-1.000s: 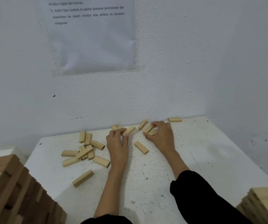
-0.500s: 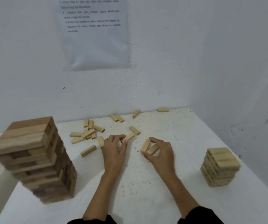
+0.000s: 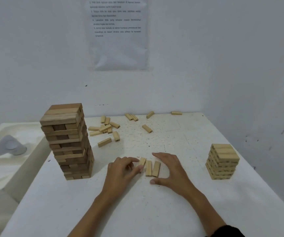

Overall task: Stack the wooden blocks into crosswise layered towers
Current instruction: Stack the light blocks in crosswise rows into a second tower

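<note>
Three pale wooden blocks lie side by side on the white table (image 3: 155, 211) between my hands. My left hand (image 3: 120, 171) pinches the leftmost block (image 3: 141, 163), which sits slightly askew. The other two blocks (image 3: 152, 168) lie flat and parallel. My right hand (image 3: 172, 170) is spread around their right side, fingers straight behind them and thumb in front. A tall tower of darker, larger blocks (image 3: 67, 142) stands at the left. A short tower of pale blocks (image 3: 222, 161) stands at the right.
Several loose pale blocks (image 3: 105, 130) are scattered at the back of the table, some near the wall (image 3: 148, 115). A white tub (image 3: 9, 151) sits left of the table. A printed sheet (image 3: 119, 31) hangs on the wall.
Both hands have drawn blocks from the far scatter back toward me. The three blocks now lie in a row on the table, and my right hand has let go of its two.
</note>
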`<state>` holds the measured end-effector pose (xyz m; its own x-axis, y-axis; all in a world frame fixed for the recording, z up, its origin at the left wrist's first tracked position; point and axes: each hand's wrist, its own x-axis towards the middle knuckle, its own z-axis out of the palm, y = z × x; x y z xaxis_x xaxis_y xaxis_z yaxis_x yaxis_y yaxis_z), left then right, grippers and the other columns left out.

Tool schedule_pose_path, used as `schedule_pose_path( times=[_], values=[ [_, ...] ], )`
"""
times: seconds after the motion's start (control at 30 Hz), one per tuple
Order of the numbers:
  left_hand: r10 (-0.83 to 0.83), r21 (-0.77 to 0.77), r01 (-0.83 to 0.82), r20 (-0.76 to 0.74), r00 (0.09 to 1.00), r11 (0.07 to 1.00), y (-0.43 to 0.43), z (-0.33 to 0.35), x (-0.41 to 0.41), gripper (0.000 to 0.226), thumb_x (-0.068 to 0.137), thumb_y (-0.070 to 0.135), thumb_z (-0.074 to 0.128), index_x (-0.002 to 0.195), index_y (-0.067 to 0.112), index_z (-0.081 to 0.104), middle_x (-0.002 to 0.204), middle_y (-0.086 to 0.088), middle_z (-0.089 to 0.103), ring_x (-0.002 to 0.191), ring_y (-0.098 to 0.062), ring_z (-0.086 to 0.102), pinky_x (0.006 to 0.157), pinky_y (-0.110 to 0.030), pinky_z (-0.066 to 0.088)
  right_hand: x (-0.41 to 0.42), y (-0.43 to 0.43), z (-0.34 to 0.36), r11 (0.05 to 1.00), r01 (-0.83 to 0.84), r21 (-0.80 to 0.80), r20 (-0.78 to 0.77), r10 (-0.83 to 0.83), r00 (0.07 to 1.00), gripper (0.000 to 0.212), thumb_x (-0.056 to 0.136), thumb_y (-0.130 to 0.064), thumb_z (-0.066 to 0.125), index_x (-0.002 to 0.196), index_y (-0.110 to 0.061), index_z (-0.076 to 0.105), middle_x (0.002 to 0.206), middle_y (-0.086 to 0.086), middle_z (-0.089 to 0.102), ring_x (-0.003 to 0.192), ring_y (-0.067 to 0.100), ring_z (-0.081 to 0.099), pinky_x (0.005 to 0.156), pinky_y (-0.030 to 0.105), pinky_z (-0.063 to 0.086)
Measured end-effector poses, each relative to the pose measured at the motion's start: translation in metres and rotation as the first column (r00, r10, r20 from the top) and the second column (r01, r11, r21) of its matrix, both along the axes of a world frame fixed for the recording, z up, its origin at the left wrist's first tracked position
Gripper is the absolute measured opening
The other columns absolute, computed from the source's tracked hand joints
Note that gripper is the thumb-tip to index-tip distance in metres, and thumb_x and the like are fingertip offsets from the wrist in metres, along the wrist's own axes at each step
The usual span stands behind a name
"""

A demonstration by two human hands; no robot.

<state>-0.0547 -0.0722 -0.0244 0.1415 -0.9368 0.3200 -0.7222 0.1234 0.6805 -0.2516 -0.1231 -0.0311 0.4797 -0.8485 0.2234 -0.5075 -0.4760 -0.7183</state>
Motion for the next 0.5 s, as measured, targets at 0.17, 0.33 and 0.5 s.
schedule_pose_path(
  times=[0.17, 0.33, 0.5],
  values=[
    [-0.254, 0.103, 0.265, -0.109, 0.961, 0.959, -0.008, 0.002, 0.017, 0.066, 0.059, 0.07, 0.066, 0.12, 0.051, 0.05, 0.116, 0.029, 0.05, 0.113, 0.009, 0.039, 0.093, -0.02, 0.032, -0.017, -0.008, 0.002, 0.999, 0.026, 0.038, -0.067, -0.024, 0.997, 0.07, 0.064, -0.042, 0.081, 0.127, -0.031, 0.054, 0.118, -0.012, 0.051, 0.113, 0.008, 0.036, 0.1, 0.021, 0.03],
    [-0.338, 0.168, 0.341, -0.044, 0.94, 0.925, -0.025, 0.0, 0.018, 0.082, 0.052, 0.082, 0.061, 0.125, 0.05, 0.043, 0.12, 0.023, 0.055, 0.11, 0.005, 0.045, 0.096, -0.026, 0.037, -0.011, -0.017, 0.002, 0.999, -0.034, 0.026, -0.07, 0.036, 0.997, 0.051, 0.068, -0.04, 0.079, 0.114, -0.043, 0.058, 0.111, -0.028, 0.051, 0.106, -0.006, 0.038, 0.097, 0.029, 0.03],
    [-0.33, 0.132, 0.335, -0.056, 0.942, 0.933, -0.021, 0.0, 0.014, 0.071, 0.05, 0.074, 0.069, 0.114, 0.05, 0.051, 0.107, 0.019, 0.056, 0.102, 0.003, 0.049, 0.081, -0.009, 0.037, -0.012, -0.022, 0.003, 0.992, -0.112, 0.065, -0.079, 0.117, 0.99, 0.049, 0.071, -0.039, 0.077, 0.114, -0.048, 0.055, 0.117, -0.032, 0.05, 0.113, -0.009, 0.035, 0.099, 0.026, 0.027]
  ],
)
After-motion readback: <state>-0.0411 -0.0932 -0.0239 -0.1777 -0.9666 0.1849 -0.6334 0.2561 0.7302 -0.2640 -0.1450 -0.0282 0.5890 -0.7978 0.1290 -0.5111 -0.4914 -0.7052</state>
